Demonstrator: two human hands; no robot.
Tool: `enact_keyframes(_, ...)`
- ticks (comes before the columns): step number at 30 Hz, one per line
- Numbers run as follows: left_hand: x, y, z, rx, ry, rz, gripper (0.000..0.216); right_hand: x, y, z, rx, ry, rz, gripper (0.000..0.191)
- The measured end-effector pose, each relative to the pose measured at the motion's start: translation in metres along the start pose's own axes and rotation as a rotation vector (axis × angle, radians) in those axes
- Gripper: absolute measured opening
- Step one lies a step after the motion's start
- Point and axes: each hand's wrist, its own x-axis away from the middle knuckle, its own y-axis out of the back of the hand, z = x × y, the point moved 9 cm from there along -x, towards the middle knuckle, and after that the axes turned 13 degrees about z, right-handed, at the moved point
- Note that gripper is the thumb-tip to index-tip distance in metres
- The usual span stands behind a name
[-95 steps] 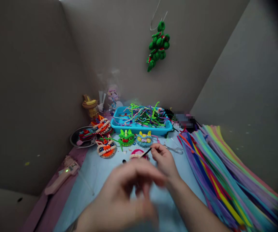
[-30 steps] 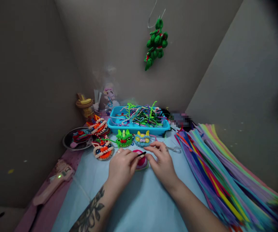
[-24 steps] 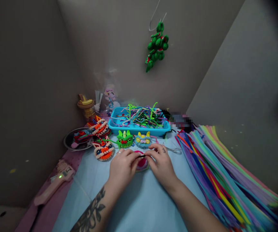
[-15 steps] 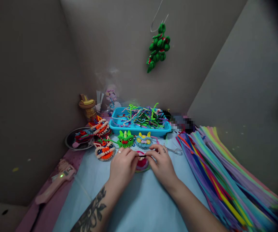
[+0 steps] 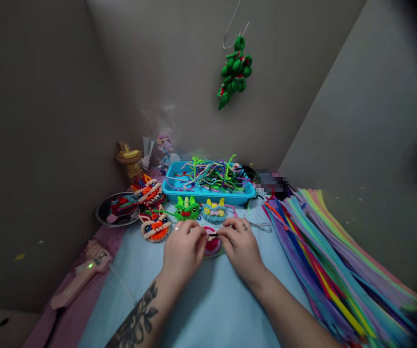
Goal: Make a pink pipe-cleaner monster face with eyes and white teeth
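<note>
My left hand (image 5: 185, 249) and my right hand (image 5: 240, 246) meet over a round pink craft piece (image 5: 213, 247) lying on the light blue table cover (image 5: 212, 304). Both hands pinch a short black pipe cleaner (image 5: 213, 235) between their fingertips, one at each end. Just beyond them sit a green horned face (image 5: 186, 209), a blue face with yellow horns (image 5: 215, 211) and an orange and white face (image 5: 155, 227), all made of pipe cleaners.
A blue tray (image 5: 208, 192) of cut pipe cleaner pieces stands at the back. Long pipe cleaners (image 5: 335, 261) in many colours lie fanned on the right. Scissors (image 5: 261, 225) lie near my right hand. A pink glue gun (image 5: 81, 280) lies left, a metal dish (image 5: 116, 210) behind it.
My left hand came down from close to the camera to the pink piece and took the other end of the black pipe cleaner. My fingertips have since closed in on each other.
</note>
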Motion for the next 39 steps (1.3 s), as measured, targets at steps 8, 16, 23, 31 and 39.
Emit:
enact_keyframes(8, -0.001, -0.006, 0.005, 0.138, 0.038, 0.017, 0.012, 0.001, 0.008, -0.009, -0.191, -0.101, -0.071, 0.014)
enact_keyframes(16, -0.001, -0.008, 0.008, 0.389, 0.087, -0.015, 0.012, 0.004, 0.007, -0.022, -0.504, -0.260, -0.096, 0.008)
enact_keyframes(23, 0.001, -0.008, 0.007, 0.497, 0.078, -0.055, 0.011, 0.005, 0.005, -0.023, -0.695, -0.291, -0.128, 0.007)
enact_keyframes(31, 0.002, -0.017, 0.002, 0.705, 0.113, -0.084, 0.013, 0.010, -0.005, -0.027, -0.893, -0.298, -0.203, 0.011)
enact_keyframes(39, 0.002, -0.019, -0.004, 0.804, 0.114, -0.078, 0.013, 0.008, -0.034, -0.024, -1.383, -0.355, -0.145, 0.030)
